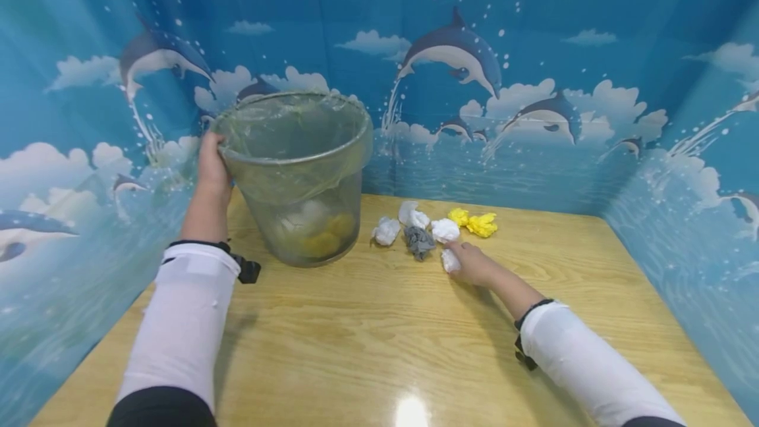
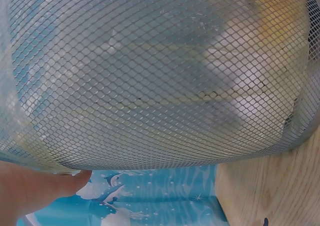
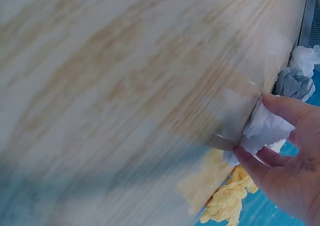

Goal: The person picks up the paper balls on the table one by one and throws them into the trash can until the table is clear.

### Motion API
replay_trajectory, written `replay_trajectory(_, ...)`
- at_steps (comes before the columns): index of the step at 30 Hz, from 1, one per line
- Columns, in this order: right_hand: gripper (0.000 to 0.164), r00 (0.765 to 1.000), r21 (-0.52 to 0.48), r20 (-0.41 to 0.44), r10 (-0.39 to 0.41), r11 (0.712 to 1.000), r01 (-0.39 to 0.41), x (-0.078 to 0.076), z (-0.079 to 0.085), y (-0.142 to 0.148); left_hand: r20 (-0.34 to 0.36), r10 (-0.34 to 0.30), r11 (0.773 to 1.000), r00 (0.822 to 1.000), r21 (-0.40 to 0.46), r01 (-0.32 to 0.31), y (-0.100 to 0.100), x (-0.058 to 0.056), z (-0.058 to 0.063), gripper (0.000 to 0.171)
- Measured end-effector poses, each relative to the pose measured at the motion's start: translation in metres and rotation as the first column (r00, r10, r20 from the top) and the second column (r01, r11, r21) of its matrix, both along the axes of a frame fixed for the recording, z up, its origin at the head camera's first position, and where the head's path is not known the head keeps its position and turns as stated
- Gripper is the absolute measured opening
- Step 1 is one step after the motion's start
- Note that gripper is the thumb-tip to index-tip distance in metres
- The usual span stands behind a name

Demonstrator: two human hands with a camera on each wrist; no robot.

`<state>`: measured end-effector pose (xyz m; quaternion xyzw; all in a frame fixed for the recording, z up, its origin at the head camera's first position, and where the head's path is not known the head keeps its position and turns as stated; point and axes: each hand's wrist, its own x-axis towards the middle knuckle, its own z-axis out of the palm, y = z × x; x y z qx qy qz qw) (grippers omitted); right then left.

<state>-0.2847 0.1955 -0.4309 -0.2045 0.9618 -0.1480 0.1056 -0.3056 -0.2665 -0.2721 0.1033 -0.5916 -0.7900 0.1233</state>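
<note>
On the left of the head view stands a mesh waste bin with a thin see-through liner folded over its rim. White and yellow crumpled balls show through its lower wall. My left hand grips the bin's rim on its left side. Over the table, my right hand pinches a white crumpled paper ball between thumb and fingers. Just beyond it lie another white ball, a dark grey ball and two yellow balls. Closer to the bin are more white balls.
The wooden table runs back to a blue curtain printed with dolphins, which also encloses the left and right sides. A bright light reflection lies near the table's front.
</note>
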Motion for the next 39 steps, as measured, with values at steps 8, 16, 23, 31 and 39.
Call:
replay_trajectory(8, 0.054, 0.994, -0.006, -0.103, 0.029, 1.0, -0.03, 0.0, -0.002, 0.004, 0.017, -0.008, 1.0, 1.0, -0.015, 0.008, 0.0, -0.001, -0.001, 0.067)
replay_trajectory(16, 0.052, 0.996, -0.012, -0.094, 0.008, 1.0, -0.009, 0.003, 0.006, 0.005, -0.045, -0.03, 0.999, 0.999, 0.035, 0.031, -0.001, 0.0, -0.001, 0.045)
replay_trajectory(23, 0.051, 0.992, -0.029, -0.127, 0.01, 0.999, -0.014, -0.001, 0.017, 0.005, -0.036, -0.032, 0.999, 0.999, 0.016, 0.033, -0.001, 0.001, -0.001, 0.052)
replay_trajectory(31, 0.049, 0.987, -0.034, -0.154, 0.039, 0.998, -0.044, -0.005, 0.027, 0.008, -0.05, -0.042, 0.999, 0.998, 0.029, 0.043, -0.002, 0.0, -0.001, 0.043)
replay_trajectory(39, 0.051, 0.974, -0.045, -0.224, 0.014, 0.999, -0.025, -0.009, 0.038, 0.006, -0.116, -0.037, 0.998, 0.992, 0.054, 0.044, -0.002, -0.002, -0.004, 0.016)
